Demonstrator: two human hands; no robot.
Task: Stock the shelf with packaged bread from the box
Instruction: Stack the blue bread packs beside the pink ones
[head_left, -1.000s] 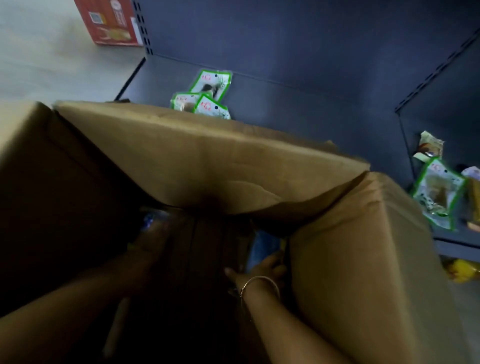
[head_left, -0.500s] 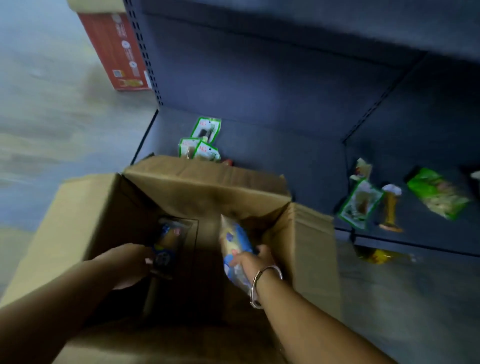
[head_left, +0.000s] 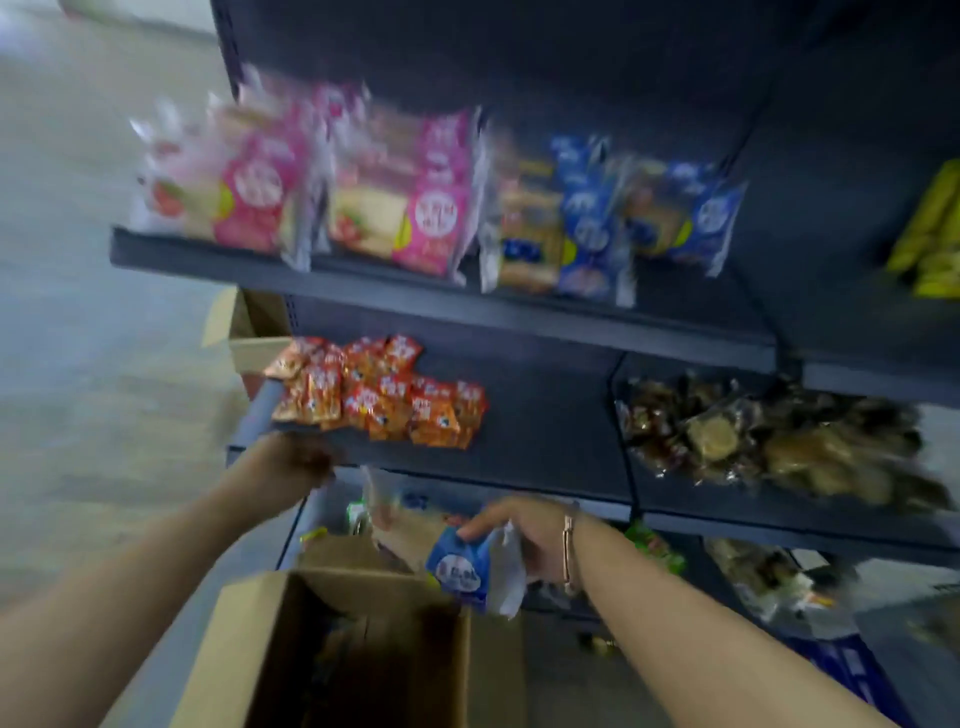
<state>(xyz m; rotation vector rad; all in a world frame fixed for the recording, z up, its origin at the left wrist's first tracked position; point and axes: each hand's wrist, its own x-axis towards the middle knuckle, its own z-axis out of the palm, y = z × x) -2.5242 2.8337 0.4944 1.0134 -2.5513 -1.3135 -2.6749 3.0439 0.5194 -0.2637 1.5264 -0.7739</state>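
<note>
The open cardboard box (head_left: 249, 649) stands low in view in front of the dark shelf unit (head_left: 519, 312). My right hand (head_left: 530, 535), with a bracelet on the wrist, grips a blue-and-clear bread pack (head_left: 457, 566) just above the box's far right corner. My left hand (head_left: 296, 462) is raised above the box, close to the front edge of the middle shelf. It is blurred and looks curled; I cannot tell whether it holds anything. The upper shelf holds pink bread packs (head_left: 410, 197) on the left and blue bread packs (head_left: 592, 223) to their right.
Orange snack packets (head_left: 384, 400) lie on the middle shelf's left part, with brown wrapped pastries (head_left: 769, 441) to the right. Yellow packs (head_left: 930, 234) fill the far right bay. Green packets (head_left: 652, 545) sit on the lower shelf. Another carton (head_left: 249, 332) stands behind the unit's left end.
Both hands came up out of the box. The right hand lifted the blue bread pack clear of it, and the view swung up from the bottom shelf to the upper shelves.
</note>
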